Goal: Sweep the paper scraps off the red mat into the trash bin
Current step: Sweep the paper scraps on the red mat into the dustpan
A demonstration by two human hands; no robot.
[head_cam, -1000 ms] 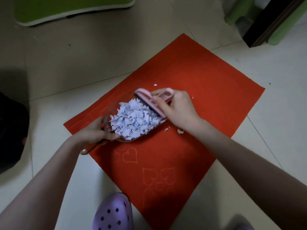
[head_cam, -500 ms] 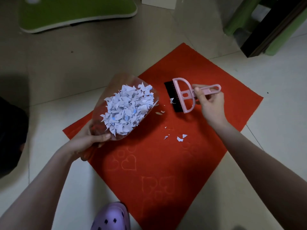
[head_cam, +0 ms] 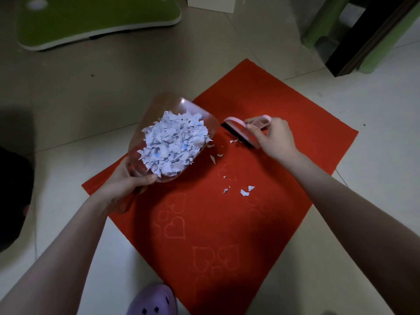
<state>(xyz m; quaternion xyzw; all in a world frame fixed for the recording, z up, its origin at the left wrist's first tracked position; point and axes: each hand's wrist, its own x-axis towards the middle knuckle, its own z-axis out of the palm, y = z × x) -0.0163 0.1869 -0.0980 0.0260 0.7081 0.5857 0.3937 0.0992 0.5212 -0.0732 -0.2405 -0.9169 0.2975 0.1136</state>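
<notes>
Your left hand (head_cam: 127,183) gripping the pan (head_cam: 163,105) at its near end, scraps (head_cam: 172,144) heaped inside, your right hand (head_cam: 277,139) pinching the brush (head_cam: 235,122) handle, bristles down on the mat (head_cam: 227,235), loose scraps (head_cam: 246,190) lying on it between your 2 hands.

A red mat (head_cam: 261,223) carries paler heart outlines (head_cam: 175,228); the floor tiles (head_cam: 91,87) are cream; white paper scraps (head_cam: 172,146) flecked with blue sit in a clear, faintly pink dustpan (head_cam: 163,103); the brush (head_cam: 234,121) is pale pink with black bristles (head_cam: 227,129); a lilac clog (head_cam: 152,301) shows dark holes; a green board (head_cam: 91,17) has a white edge.
</notes>
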